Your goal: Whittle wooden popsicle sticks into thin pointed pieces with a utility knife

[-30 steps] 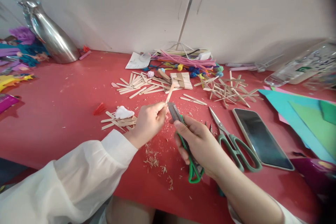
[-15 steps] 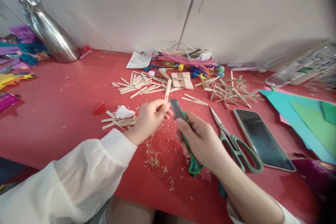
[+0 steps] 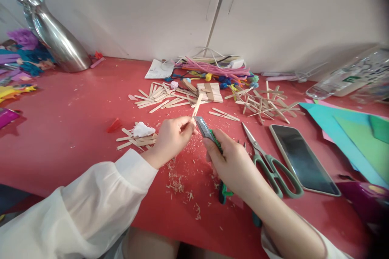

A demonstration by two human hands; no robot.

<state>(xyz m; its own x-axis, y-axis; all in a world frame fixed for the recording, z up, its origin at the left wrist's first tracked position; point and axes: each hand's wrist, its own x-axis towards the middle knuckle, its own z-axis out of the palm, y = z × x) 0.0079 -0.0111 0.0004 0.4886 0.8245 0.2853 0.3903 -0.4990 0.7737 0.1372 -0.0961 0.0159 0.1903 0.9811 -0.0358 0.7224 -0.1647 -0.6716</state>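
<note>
My left hand pinches a wooden craft stick, which points up and away from me. In my right hand is a green utility knife, its grey blade reaching the stick close to my left fingertips. Whether the edge bites into the wood cannot be made out. Wood shavings lie scattered on the red table below both hands. Left of my left hand, a white lump rests on several craft sticks.
Scissors and a phone lie to the right, beside coloured paper. Loose craft sticks and a tangled stick pile are further back. A steel jug stands back left, a plastic bottle lies back right.
The knife has come closer to the craft stick, its blade now meeting it near my left fingers. The stick has tilted further to the right.
</note>
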